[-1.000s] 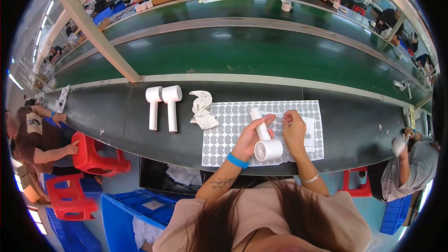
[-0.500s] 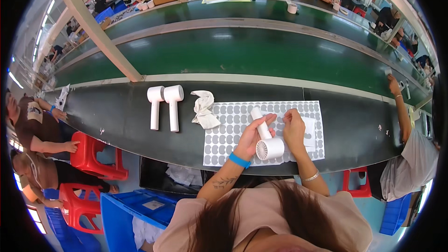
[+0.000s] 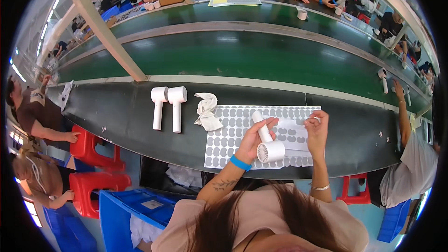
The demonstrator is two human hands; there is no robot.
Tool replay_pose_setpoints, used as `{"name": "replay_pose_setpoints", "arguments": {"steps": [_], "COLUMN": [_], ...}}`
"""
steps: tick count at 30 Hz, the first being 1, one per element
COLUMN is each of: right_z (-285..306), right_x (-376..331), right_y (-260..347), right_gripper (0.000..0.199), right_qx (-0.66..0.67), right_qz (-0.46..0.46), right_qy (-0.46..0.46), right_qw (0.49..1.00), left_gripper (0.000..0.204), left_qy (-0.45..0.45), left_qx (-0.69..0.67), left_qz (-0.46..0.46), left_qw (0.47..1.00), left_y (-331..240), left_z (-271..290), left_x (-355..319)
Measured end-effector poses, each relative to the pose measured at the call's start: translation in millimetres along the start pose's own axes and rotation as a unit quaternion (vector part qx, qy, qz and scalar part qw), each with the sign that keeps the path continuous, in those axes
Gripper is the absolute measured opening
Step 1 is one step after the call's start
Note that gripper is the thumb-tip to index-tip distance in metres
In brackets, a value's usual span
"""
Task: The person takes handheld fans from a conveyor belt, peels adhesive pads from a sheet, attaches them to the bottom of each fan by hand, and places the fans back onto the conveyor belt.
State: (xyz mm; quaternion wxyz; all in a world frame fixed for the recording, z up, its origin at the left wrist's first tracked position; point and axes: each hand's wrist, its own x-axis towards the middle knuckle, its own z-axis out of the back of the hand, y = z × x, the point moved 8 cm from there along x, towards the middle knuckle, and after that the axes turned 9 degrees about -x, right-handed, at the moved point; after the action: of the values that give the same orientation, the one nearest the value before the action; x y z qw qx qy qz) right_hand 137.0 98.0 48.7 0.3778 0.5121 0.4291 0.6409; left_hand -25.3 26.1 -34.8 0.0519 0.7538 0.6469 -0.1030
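Note:
A white handheld fan [image 3: 271, 151] lies across my left hand [image 3: 249, 143], its round grille end toward me and its handle pointing away. My left fingers curl around the handle. Beneath it spreads a white sheet of grey rounded stickers [image 3: 223, 135], with a smaller white piece of paper [image 3: 295, 143] lying on its right part. Over the right edge of that sheet my right hand [image 3: 317, 133] is raised, thumb and forefinger pinched together. Whatever is between those fingertips is too small to make out.
Two more white fans [image 3: 159, 95] stand side by side on the black table, left of a crumpled white cloth [image 3: 207, 113]. Beyond runs a green conveyor belt [image 3: 233, 56], with a slanted post [image 3: 105, 32] at left. A co-worker's arm [image 3: 402, 112] reaches toward the belt at right.
My right hand has moved right, away from the fan, to the sticker sheet's right edge. The smaller paper has shifted left. At right, a fan now shows on the belt near the co-worker's hand.

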Motion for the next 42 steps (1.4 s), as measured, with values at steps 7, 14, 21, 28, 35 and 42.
{"name": "replay_pose_setpoints", "arguments": {"steps": [7,14,21,28,35,42], "right_z": [11.6,-6.7,-62.2,-79.4,-96.2,-94.1], "right_x": [15.1,14.7,-0.2,-31.0,-28.9,-15.4], "right_y": [43.2,61.5,113.4,117.4,110.4,112.2], "right_gripper": [0.023,0.007,0.078,0.074,0.047,0.043], "right_qx": [-0.033,0.018,0.234,0.187,0.177,0.206], "right_qz": [0.045,0.062,0.034,0.044,0.043,0.053], "right_qy": [0.021,0.048,0.15,0.263,0.244,0.144], "right_qw": [0.998,0.997,0.96,0.945,0.953,0.967], "left_gripper": [0.018,0.016,0.022,0.038,0.037,0.04], "left_qy": [0.027,0.086,0.119,0.172,0.137,0.075], "left_qx": [-0.036,0.281,0.637,0.626,0.654,0.678], "left_qz": [0.034,-0.071,-0.23,-0.255,-0.3,-0.403], "left_qw": [0.998,0.953,0.726,0.716,0.681,0.61], "left_y": [9.4,-3.1,-0.2,17.6,9.9,-10.3], "left_z": [-25.9,-84.4,-132.4,-143.9,-110.6,-116.3], "left_x": [-17.3,-50.6,-66.5,-73.1,-67.7,-92.5]}}
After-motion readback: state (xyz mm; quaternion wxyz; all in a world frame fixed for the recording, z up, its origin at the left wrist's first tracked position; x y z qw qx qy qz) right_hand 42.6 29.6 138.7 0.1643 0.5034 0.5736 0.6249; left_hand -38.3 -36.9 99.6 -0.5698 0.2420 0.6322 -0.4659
